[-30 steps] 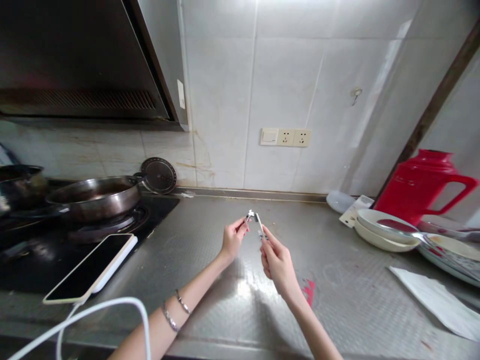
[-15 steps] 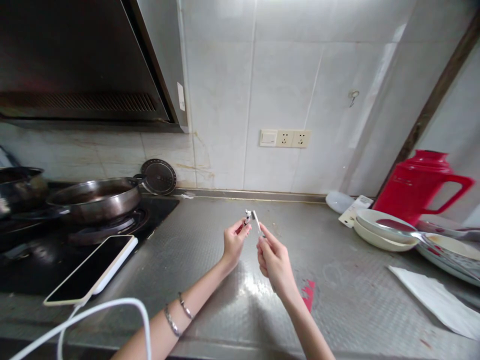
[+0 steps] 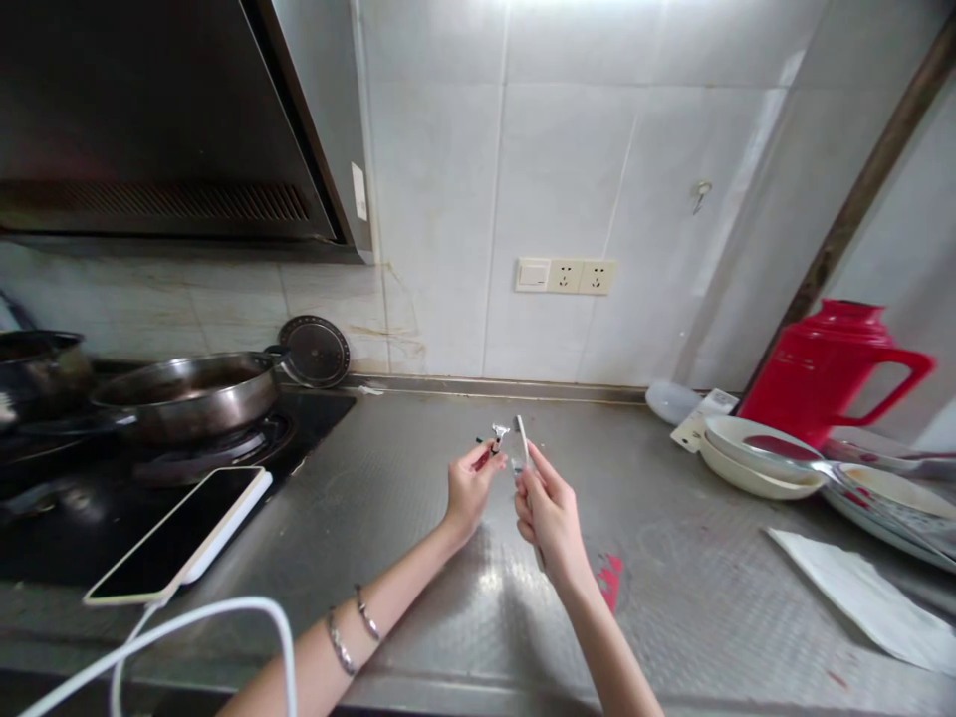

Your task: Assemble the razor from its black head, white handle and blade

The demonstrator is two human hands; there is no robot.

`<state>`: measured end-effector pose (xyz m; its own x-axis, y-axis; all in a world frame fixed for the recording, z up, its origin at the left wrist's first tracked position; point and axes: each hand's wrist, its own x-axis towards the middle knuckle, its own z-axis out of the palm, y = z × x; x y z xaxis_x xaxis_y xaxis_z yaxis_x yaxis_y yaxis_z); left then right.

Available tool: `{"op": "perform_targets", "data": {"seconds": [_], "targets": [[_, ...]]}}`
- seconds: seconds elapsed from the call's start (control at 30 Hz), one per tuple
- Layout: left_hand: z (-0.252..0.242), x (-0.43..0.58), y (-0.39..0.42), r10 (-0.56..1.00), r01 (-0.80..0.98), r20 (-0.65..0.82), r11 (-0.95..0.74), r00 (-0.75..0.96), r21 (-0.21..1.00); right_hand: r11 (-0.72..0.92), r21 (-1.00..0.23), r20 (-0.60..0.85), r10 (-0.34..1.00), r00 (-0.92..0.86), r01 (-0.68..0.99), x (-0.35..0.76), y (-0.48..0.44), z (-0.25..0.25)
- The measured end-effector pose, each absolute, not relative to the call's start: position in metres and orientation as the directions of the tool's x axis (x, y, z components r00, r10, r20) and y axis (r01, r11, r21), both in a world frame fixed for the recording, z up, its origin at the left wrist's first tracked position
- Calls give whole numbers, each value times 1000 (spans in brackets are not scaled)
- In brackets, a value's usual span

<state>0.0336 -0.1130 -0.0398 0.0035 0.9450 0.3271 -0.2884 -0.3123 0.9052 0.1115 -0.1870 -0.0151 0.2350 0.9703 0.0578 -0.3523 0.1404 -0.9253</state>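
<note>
Both hands are raised over the steel counter (image 3: 418, 498) near its middle. My left hand (image 3: 469, 488) pinches a small silver metal piece (image 3: 498, 434) between thumb and fingertips; I cannot make out what it is. My right hand (image 3: 545, 513) is closed around a thin white stick-like object (image 3: 522, 438) that points upward. The tops of the two objects sit a few centimetres apart, close to touching. Two bracelets are on my left wrist (image 3: 351, 622).
A phone (image 3: 179, 533) with a white cable (image 3: 201, 622) lies at the left, half on the black hob. A frying pan (image 3: 186, 393) sits on the burner. At the right stand a red jug (image 3: 829, 368), stacked plates (image 3: 754, 458) and a paper sheet (image 3: 858, 597). Wall sockets (image 3: 566, 276) are above.
The two hands drew slightly apart; the silver piece and the white stick, which were together before, now show a small gap. The right hand shifted a little left and down.
</note>
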Motion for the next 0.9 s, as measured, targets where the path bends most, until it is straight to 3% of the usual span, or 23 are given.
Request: {"op": "perform_targets", "data": {"seconds": [0.13, 0.6, 0.9], "targets": [[-41, 32, -110, 945, -307, 324, -318, -35, 897, 100, -931, 34, 982, 187, -352, 100, -192, -23], [-41, 35, -122, 932, -262, 360, -340, 31, 903, 207, -930, 123, 954, 275, -303, 99, -195, -28], [-41, 32, -114, 942, -289, 331, -334, -62, 897, 155, -956, 101, 971, 215, -249, 83, -204, -31]]}}
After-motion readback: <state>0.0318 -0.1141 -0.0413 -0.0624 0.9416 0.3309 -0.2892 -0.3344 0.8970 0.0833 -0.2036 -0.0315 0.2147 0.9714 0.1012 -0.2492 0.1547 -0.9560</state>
